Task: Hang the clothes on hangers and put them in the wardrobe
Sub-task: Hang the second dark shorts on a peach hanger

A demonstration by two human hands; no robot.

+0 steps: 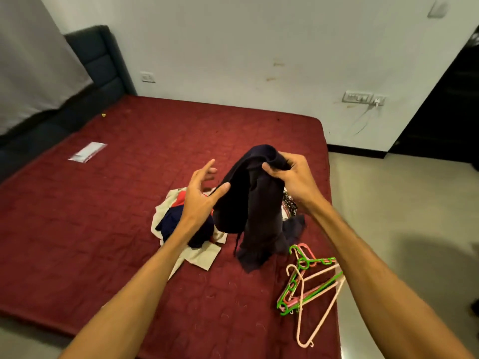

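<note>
A: What did the right hand (293,177) have?

B: It was pinched shut on the top of a dark garment (255,203), thumb in front, fingers curled behind the bunched cloth. The garment hung down from that grip, and its lower end reached the red mattress (103,203).

A: And the left hand (201,194)?

B: Open, fingers spread wide, palm turned toward the garment. Its thumb touched the garment's left edge, but nothing was gripped. The fingertips were a bit blurred.

A: Where were the other clothes?

B: In a pile (181,229) on the mattress, right behind and below the left hand: cream cloth with navy and red pieces on it. A spotted bit (289,203) showed just beside the right wrist, partly hidden by the garment.

A: Hangers?

B: A loose heap of hangers (308,281), green, pink and pale, lay on the mattress near its right edge, just right of the garment's lower end, under the right forearm.

A: Anything else on the bed?

B: A small clear packet (88,151) lay well apart at the far left, near the dark headboard (103,60).
</note>
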